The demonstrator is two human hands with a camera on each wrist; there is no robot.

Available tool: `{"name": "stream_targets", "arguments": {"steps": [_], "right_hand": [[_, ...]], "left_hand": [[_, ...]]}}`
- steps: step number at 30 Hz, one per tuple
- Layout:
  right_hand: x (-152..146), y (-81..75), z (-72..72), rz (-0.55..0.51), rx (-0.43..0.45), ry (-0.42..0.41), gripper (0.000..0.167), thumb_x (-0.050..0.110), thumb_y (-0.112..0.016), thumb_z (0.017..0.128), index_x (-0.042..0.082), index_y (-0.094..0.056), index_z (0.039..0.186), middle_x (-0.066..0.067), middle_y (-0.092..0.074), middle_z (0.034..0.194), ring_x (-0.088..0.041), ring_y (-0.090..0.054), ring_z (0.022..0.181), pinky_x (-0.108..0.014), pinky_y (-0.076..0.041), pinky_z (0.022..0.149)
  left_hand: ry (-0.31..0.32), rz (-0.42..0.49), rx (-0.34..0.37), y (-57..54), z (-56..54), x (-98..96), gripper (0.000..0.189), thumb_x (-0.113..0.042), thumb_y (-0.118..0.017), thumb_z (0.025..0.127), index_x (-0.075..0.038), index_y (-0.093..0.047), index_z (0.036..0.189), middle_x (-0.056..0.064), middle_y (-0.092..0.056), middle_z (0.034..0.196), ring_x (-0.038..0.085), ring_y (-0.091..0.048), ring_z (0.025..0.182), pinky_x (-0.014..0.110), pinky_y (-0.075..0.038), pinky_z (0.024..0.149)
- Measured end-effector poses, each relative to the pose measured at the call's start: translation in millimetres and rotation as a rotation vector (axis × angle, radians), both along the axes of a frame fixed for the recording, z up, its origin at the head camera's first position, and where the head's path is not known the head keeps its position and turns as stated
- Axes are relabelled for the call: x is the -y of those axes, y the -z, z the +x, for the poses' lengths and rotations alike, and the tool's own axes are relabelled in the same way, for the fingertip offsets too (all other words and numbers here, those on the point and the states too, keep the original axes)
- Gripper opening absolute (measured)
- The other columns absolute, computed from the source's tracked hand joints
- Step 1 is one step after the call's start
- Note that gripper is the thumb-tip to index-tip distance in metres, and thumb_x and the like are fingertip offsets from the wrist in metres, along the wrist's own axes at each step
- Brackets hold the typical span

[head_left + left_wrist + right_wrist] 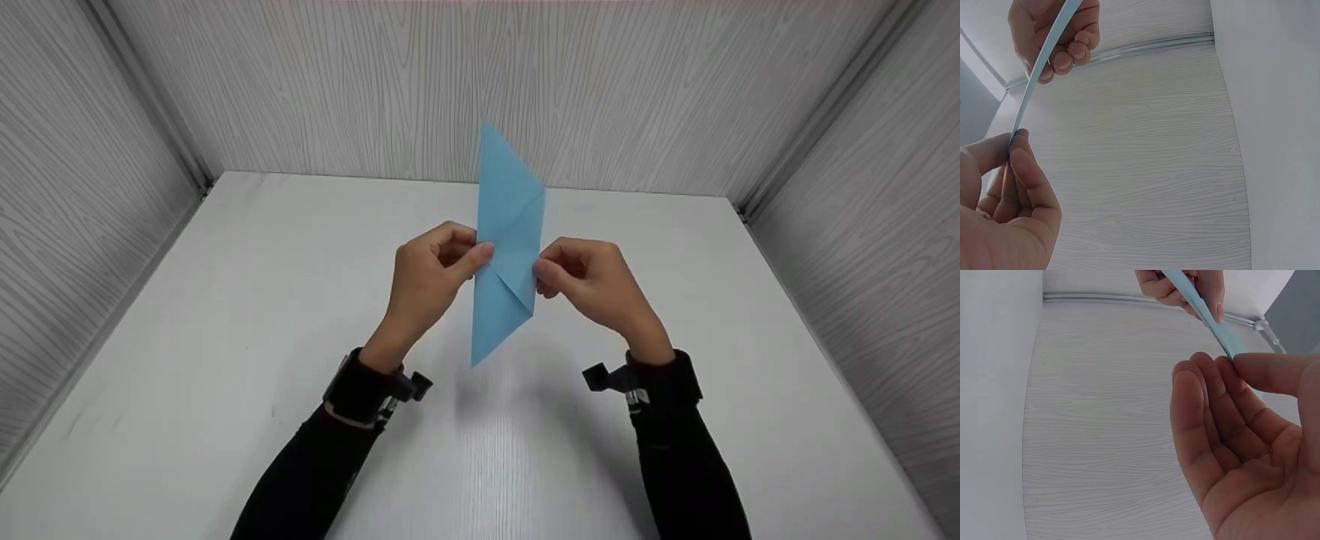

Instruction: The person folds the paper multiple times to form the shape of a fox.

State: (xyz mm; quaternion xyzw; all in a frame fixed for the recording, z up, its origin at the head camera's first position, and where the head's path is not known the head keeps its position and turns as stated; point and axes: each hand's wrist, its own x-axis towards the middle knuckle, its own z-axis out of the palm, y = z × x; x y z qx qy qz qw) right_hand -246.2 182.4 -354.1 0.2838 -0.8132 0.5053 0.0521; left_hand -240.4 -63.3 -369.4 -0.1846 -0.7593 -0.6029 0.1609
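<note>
A folded sheet of light blue paper (511,217) is held up above the white table, its long side running nearly upright in the head view. Its ends taper to points, and slanting creases and a flap edge cross its face. My left hand (431,274) pinches the left edge between thumb and fingers. On the opposite edge, my right hand (592,281) pinches the paper between thumb and index finger. Both wrist views show the blue paper (1044,53) almost edge-on, thin and layered, with the right-hand fingertips (1227,365) closed on its rim.
The white tabletop (187,360) extends around both arms. Wood-grain panels stand at the back (337,90), the left (67,187) and the right (862,187), with grey metal strips at the corners. Each wrist wears a black strap with a small camera mount.
</note>
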Motion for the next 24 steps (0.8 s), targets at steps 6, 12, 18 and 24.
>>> {"name": "stream_targets", "arguments": {"steps": [6, 12, 18, 24], "right_hand": [[0.7, 0.6, -0.9, 0.024, -0.005, -0.027, 0.014, 0.009, -0.068, 0.104, 0.002, -0.075, 0.093, -0.01, -0.072, 0.083, -0.03, -0.069, 0.072, -0.03, -0.06, 0.071], [-0.2, 1.1, 0.1, 0.051, 0.028, -0.031, 0.013, 0.01, -0.07, 0.103, 0.004, -0.076, 0.094, -0.009, -0.073, 0.085, -0.023, -0.069, 0.074, -0.03, -0.06, 0.073], [-0.6, 0.4, 1.3, 0.115, 0.057, -0.063, 0.013, 0.01, -0.07, 0.103, 0.005, -0.077, 0.093, -0.007, -0.076, 0.089, -0.021, -0.073, 0.079, -0.029, -0.059, 0.075], [-1.7, 0.3, 1.4, 0.118, 0.052, -0.08, 0.014, 0.012, -0.07, 0.103, 0.006, -0.077, 0.091, -0.006, -0.076, 0.087, -0.019, -0.073, 0.079, -0.03, -0.059, 0.076]], "left_hand": [[-0.001, 0.021, 0.014, 0.1, 0.2, 0.0, 0.02, -0.025, -0.077, 0.1, -0.008, -0.077, 0.11, 0.001, -0.079, 0.093, 0.016, -0.074, 0.08, 0.033, -0.062, 0.074], [-0.016, 0.023, 0.018, 0.0, 0.4, 0.4, 0.02, -0.024, -0.077, 0.1, -0.008, -0.076, 0.11, 0.002, -0.08, 0.094, 0.016, -0.073, 0.08, 0.033, -0.062, 0.074], [-0.023, 0.02, 0.021, -1.5, 1.6, 0.4, 0.02, -0.025, -0.077, 0.1, -0.007, -0.076, 0.11, 0.001, -0.08, 0.094, 0.016, -0.074, 0.08, 0.033, -0.062, 0.075], [-0.019, 0.028, 0.011, -0.3, 0.3, 1.2, 0.021, -0.025, -0.077, 0.1, -0.007, -0.076, 0.111, 0.001, -0.08, 0.095, 0.015, -0.075, 0.082, 0.032, -0.062, 0.075]]}}
